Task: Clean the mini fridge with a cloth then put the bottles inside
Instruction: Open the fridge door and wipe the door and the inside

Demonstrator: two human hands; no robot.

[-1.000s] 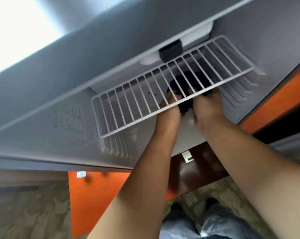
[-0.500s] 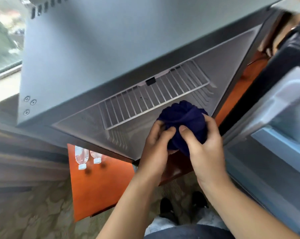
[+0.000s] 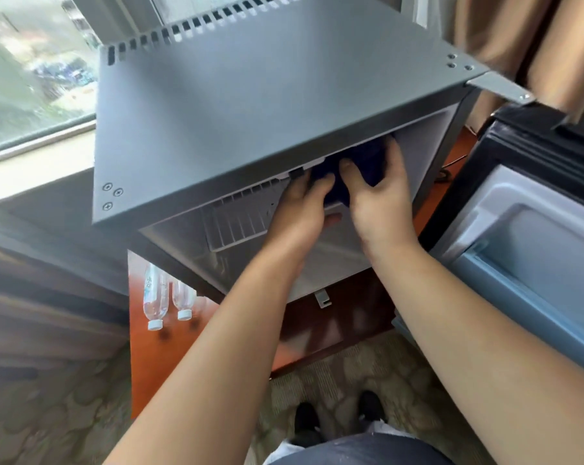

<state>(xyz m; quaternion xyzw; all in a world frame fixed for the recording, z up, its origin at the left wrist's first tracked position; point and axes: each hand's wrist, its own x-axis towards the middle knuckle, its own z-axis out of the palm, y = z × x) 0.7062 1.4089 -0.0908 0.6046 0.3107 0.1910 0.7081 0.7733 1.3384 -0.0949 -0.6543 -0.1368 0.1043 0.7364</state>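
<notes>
Matt grey metal, smooth plastic, soft cloth and glossy wood.

The mini fridge [image 3: 250, 95] has a top of flat sheet metal, painted grey with an even matt finish, punched with slots and fastened with bright metal screws. Its inner walls are smooth pale plastic with a dull sheen. The wire shelf [image 3: 236, 226] looks like white-coated metal rod. The cloth [image 3: 367, 157] is dark blue, soft and thick, bunched into folds. The bottles [image 3: 154, 297] are clear, shiny plastic with white caps. The cabinet top [image 3: 156, 370] is reddish-orange wood, lacquered glossy. The door liner [image 3: 535, 236] is smooth moulded plastic. The carpet [image 3: 48, 424] is matt patterned pile, and the curtain [image 3: 535, 35] is tan fabric.
</notes>
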